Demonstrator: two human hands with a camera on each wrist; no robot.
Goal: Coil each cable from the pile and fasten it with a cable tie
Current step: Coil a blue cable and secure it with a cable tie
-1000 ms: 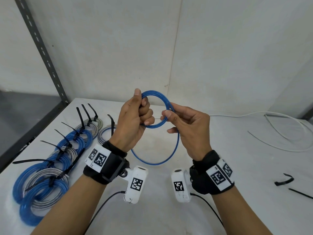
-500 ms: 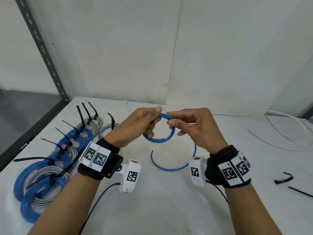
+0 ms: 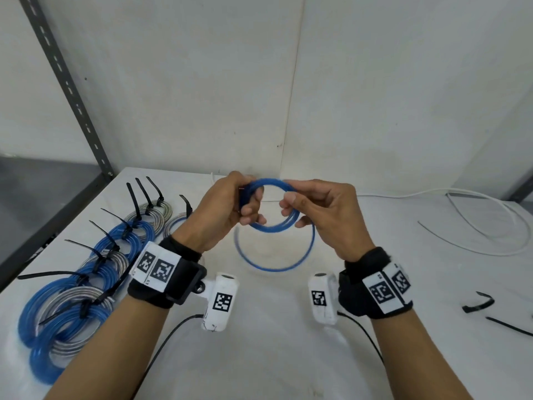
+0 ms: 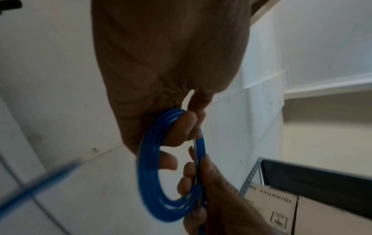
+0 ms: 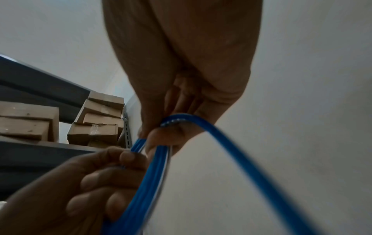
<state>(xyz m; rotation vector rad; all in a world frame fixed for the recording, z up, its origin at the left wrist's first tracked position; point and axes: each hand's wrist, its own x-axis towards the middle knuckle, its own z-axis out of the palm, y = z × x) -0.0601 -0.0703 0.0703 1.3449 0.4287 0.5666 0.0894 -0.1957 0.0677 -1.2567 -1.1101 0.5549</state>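
Already a good part of the work seems done: at the left of the white table (image 3: 259,356) lies a row of finished coils (image 3: 86,272), blue and grey, each bound with a black tie; I cannot count them surely. Now the blue cable (image 3: 274,223) is in the air above the table, between both hands; the left hand (image 3: 227,209) clenches around the gathered turns, and the right hand (image 3: 326,217) pinches the cable on the opposite side, guiding it. One wider loop (image 3: 277,265) hangs below, not yet pulled in, so I judge this coil is nearly wound but not tied. Far right, a white cable (image 3: 490,223) lies loose, uncoiled; near right, two black cable ties (image 3: 478,306) wait on the table.
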